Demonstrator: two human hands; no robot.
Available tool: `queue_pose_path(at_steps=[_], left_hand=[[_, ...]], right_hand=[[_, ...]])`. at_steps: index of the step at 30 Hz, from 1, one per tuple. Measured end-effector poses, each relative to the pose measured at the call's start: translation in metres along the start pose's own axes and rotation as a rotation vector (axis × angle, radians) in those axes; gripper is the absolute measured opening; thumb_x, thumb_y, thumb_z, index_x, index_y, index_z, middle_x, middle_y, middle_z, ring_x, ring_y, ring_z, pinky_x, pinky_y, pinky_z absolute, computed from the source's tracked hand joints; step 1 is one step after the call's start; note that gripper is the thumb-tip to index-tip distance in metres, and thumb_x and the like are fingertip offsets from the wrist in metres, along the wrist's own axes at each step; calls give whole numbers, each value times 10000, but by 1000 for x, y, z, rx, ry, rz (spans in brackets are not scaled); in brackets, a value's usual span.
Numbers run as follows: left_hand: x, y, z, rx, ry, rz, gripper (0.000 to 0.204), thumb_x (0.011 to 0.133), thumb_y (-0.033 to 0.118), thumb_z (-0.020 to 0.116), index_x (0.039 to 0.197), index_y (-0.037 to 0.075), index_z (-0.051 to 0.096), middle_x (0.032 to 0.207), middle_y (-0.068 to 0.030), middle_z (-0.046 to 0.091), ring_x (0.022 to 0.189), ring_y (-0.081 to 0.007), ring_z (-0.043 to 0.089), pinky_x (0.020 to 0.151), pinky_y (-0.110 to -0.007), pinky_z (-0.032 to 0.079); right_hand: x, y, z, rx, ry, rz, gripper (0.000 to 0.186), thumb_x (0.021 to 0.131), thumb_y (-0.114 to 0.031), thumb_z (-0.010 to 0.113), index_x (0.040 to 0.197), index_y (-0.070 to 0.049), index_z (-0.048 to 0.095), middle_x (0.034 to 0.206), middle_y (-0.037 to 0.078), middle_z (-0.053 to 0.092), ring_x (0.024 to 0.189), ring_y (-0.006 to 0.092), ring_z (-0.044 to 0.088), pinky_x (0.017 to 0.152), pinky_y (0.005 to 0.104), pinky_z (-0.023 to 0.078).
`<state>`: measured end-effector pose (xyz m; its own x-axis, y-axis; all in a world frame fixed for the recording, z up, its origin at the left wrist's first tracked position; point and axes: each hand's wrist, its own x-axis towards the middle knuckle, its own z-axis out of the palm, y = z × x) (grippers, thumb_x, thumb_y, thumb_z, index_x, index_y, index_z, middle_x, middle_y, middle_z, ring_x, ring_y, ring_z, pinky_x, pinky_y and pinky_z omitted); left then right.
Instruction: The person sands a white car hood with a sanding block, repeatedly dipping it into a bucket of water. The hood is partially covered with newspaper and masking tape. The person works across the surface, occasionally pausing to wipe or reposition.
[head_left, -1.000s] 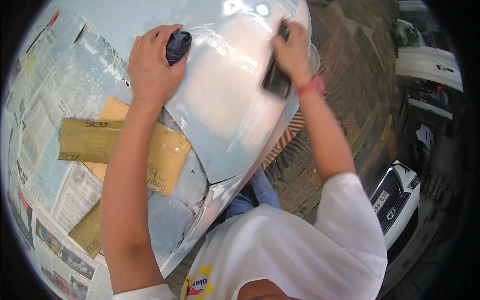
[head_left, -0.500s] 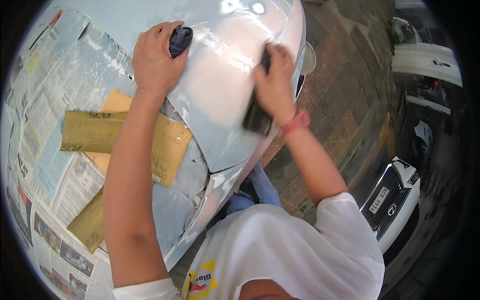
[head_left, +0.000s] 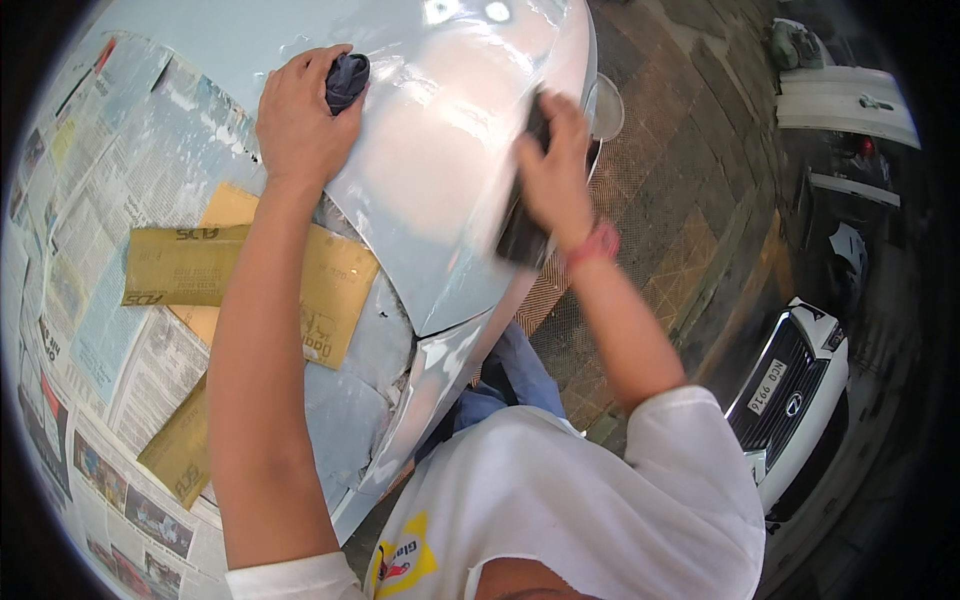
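Note:
My left hand (head_left: 305, 120) is closed round a bunched dark grey-blue cloth (head_left: 347, 82) and rests on the wet, pale blue car body panel (head_left: 455, 285). Whitish-pink sanded patches (head_left: 430, 165) show on the glossy panel between my hands. My right hand (head_left: 558, 175) grips a long black sanding block (head_left: 522, 225), which lies along the panel's right edge. Motion blurs the block and fingers a little; whether a sheet covers its underside is hidden. Folded yellow-brown sandpaper sheets (head_left: 185, 265) lie partly beneath my left forearm.
Newspaper sheets (head_left: 110, 210) cover the surface on the left. Another sandpaper piece (head_left: 178, 440) lies lower down on them. Past the panel's right edge, a round pale container (head_left: 608, 108) stands near the tiled floor (head_left: 670, 180). A white car front (head_left: 790, 400) is at the far right.
My right hand and the block have shifted slightly along the panel edge. The left hand keeps its hold on the cloth. The whole view has shifted a little.

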<state>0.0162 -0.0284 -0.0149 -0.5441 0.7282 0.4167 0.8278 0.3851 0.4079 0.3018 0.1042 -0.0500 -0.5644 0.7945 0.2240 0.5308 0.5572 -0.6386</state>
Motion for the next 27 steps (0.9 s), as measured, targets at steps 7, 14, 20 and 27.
queue_pose_path(at_steps=[7,14,20,27], left_hand=[[-2,1,-1,20,-23,-25,426,943,301,836,1355,245,745,1336,-65,740,1251,-331,684,1069,-455,558],[1,4,-2,23,-34,-21,423,945,303,838,1353,241,743,1349,-62,736,1258,-325,683,1083,-448,556],[-1,2,-1,6,-1,17,425,944,298,838,1352,231,743,1363,-62,730,1264,-321,682,1078,-445,559],[0,9,-5,28,-39,-12,422,944,290,840,1350,228,743,1369,-61,729,1263,-322,688,1063,-444,568]], right_hand=[[52,38,-9,104,37,202,674,943,-198,706,1568,7,557,1642,282,431,1554,450,421,1298,489,361],[-2,9,-3,72,-14,-5,680,955,-181,712,1585,15,546,1658,287,430,1580,465,382,1326,522,325],[98,89,-3,13,114,225,667,959,-233,725,1561,11,573,1636,262,488,1553,414,460,1303,447,373],[-18,-35,16,54,-55,-80,645,957,-134,702,1547,56,524,1642,348,383,1541,534,370,1309,567,338]])
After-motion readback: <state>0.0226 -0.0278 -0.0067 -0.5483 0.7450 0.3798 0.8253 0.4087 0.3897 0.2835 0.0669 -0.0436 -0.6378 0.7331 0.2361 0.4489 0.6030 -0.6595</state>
